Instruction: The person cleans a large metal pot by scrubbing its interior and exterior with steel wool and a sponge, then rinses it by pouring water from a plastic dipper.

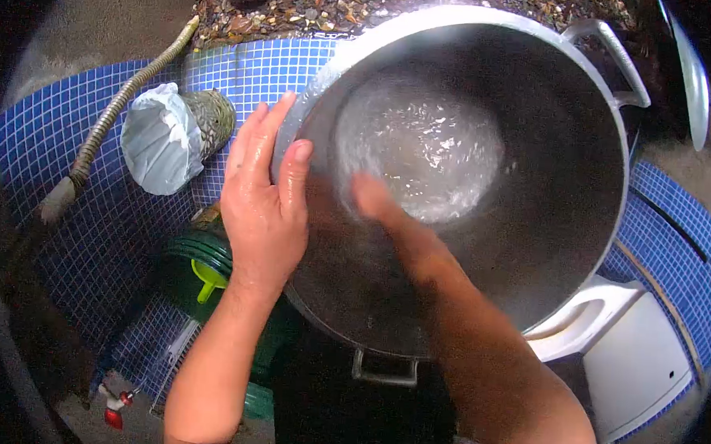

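Note:
A large metal pot (531, 255) with a wide silvery rim fills the middle and right of the view. Shallow water (431, 158) stirs and glints at its bottom. My left hand (265, 189) is at the pot's left rim, thumb over the inner side and fingers nearly straight along the outside, with the rim between them. Inside the pot, my right hand (373, 197) reaches down to the left edge of the water. Motion smears its fingers, so whether it holds anything cannot be made out.
Loose gravel (326, 7) lies beyond the pot, beside blue tiles (87, 127). To the left are a ribbed hose (129, 89) and a container with a pale liner (163, 139). Lower left sits a green bucket (197, 250); lower right, a white plastic object (638, 357).

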